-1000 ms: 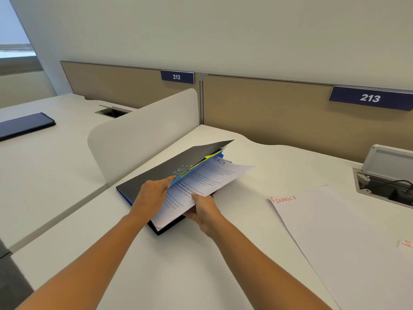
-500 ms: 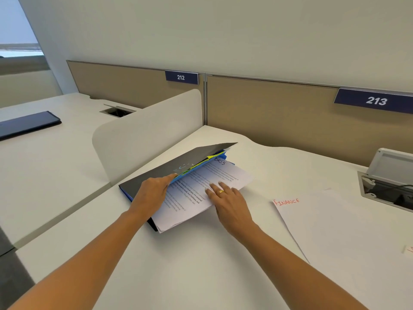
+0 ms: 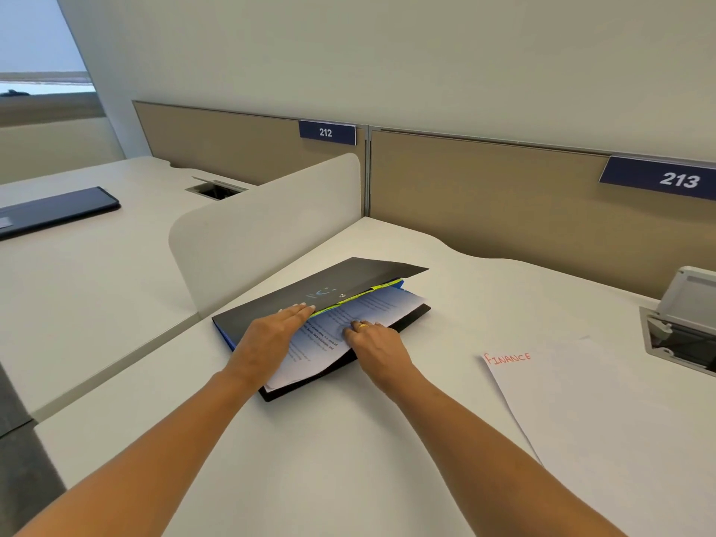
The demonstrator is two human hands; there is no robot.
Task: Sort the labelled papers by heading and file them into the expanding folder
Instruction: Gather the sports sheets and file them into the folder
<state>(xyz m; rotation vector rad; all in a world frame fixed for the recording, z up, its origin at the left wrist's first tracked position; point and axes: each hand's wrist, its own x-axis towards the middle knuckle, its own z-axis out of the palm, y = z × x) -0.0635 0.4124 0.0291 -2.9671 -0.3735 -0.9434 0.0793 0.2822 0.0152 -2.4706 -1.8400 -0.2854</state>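
A black expanding folder lies on the white desk, its cover raised a little over blue and yellow dividers. A printed white paper sits partly inside it, its near edge sticking out. My left hand lies flat with its fingertips at the cover's edge, over the paper. My right hand, a ring on one finger, presses flat on the paper. A white sheet headed FINANCE in red lies to the right on the desk.
A low white divider panel stands just left of the folder, with tan partitions behind. An open cable box is set into the desk at the far right. A dark flat device lies on the neighbouring desk.
The printed paper has slid deeper into the folder. My right hand went from gripping its near edge to pressing flat on it and pushing it in. The cover has dropped lower.
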